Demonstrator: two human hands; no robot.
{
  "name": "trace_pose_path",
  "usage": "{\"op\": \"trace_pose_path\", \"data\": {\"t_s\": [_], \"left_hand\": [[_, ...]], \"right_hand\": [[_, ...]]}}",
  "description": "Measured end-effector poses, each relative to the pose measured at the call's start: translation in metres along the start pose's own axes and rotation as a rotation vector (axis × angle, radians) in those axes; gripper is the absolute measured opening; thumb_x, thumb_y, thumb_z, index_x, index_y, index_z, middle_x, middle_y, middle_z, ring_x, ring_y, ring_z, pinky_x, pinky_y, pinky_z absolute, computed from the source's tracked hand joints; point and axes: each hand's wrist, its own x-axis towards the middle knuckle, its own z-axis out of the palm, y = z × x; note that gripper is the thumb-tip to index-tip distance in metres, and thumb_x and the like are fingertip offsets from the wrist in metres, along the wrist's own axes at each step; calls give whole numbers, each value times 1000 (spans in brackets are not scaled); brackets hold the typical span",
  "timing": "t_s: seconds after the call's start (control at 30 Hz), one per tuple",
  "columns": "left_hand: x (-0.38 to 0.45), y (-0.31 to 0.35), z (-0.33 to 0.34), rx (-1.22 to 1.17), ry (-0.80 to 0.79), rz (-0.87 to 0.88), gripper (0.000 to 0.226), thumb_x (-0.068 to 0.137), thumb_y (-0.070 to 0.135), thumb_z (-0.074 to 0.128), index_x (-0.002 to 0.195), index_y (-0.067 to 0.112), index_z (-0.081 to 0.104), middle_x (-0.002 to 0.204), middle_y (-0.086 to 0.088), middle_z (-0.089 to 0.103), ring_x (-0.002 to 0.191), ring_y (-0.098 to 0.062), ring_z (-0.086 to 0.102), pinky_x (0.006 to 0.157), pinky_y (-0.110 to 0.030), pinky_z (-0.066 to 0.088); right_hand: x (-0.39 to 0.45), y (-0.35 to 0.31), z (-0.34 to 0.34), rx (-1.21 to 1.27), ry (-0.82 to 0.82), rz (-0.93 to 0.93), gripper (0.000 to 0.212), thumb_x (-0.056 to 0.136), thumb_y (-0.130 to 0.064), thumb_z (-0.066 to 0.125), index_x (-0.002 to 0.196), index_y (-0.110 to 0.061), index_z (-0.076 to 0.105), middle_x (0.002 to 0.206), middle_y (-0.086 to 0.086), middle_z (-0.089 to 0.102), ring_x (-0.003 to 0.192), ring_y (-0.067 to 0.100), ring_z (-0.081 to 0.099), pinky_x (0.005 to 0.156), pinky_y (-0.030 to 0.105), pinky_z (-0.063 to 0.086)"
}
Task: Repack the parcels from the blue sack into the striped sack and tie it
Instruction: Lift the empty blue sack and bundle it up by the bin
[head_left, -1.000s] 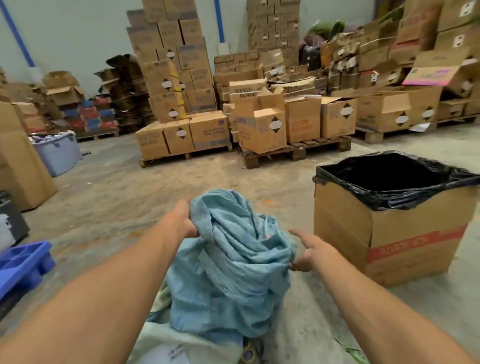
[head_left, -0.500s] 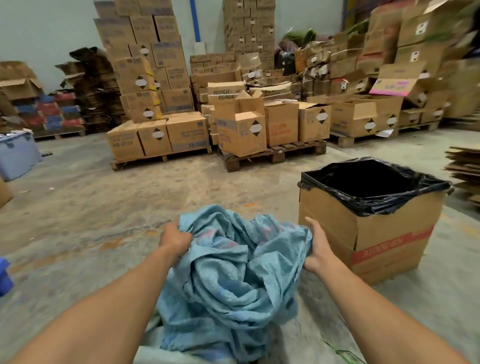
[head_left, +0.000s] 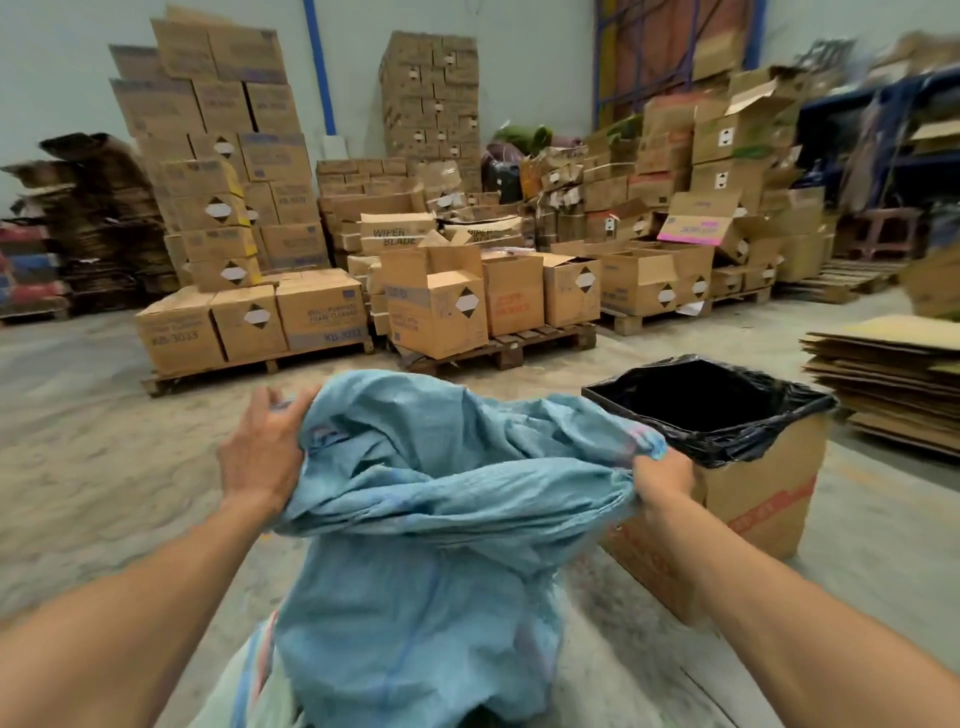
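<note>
Warehouse floor, head view. The person holds a crumpled light-blue woven plastic sack (head_left: 415, 519) raised in front of the body, its mouth spread between both hands. The left hand (head_left: 262, 457) grips the left edge of the mouth, fingers curled over the fabric. The right hand (head_left: 662, 475) has a tight grip on bunched cloth at the right edge. The sack hangs down over a pale woven sack with red and blue stripes (head_left: 254, 670), of which only a part shows at the bottom edge.

Just right of the blue sack stands a brown cardboard box lined with a black plastic bag (head_left: 748, 499); the red print on its side is too blurred to read.

Behind, wooden pallets (head_left: 519, 345) carry stacked brown cartons (head_left: 322, 317). Readable writing: "WIPER BLADE" on one open carton (head_left: 397, 234), "MULTI PURPOSE FOAM CLEANER" and "KB-3033" on the front-left ones. Many bear white diamond labels. Flattened cardboard sheets (head_left: 888, 384) are piled at the right.
</note>
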Motion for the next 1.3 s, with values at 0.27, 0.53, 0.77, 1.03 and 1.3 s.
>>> {"op": "trace_pose_path", "data": {"t_s": [0.27,0.53,0.77,1.03,1.3], "left_hand": [[49,19,-3,-956,-402,-669,45,78,-4,43,118,15,52,110,-15,65,90,-30,62,76,-46,54],[62,103,-45,-1737,-705,-573,51,96,40,41,133,10,58,130,-23,60,124,-43,53,111,-53,36],[70,107,-71,-1715,-794,-406,54,97,38,28,138,13,54,128,-9,64,108,-24,61,97,-40,42],[-14,89,-42,-807,-612,140,148,42,65,88,146,55,-16,162,15,-11,150,-16,3,120,-57,14],[-9,131,-12,-845,32,-84,71,60,36,76,127,19,59,118,15,63,116,-5,56,97,-41,46]], "right_hand": [[-55,-95,32,708,-531,205,29,100,-24,46,110,-2,63,75,14,70,55,25,66,53,31,54],[-112,-172,87,159,-1069,-314,80,86,-48,68,148,-14,31,123,1,66,107,13,66,95,33,51],[-82,-195,93,-64,-743,-645,85,60,-14,89,134,-13,46,118,0,65,108,15,63,97,38,53],[-68,-206,81,526,-481,10,37,87,1,56,123,-4,48,108,15,61,89,29,64,60,36,53],[-103,-216,69,295,-891,252,24,103,-2,29,103,-2,54,85,17,59,71,30,58,67,45,54]]}}
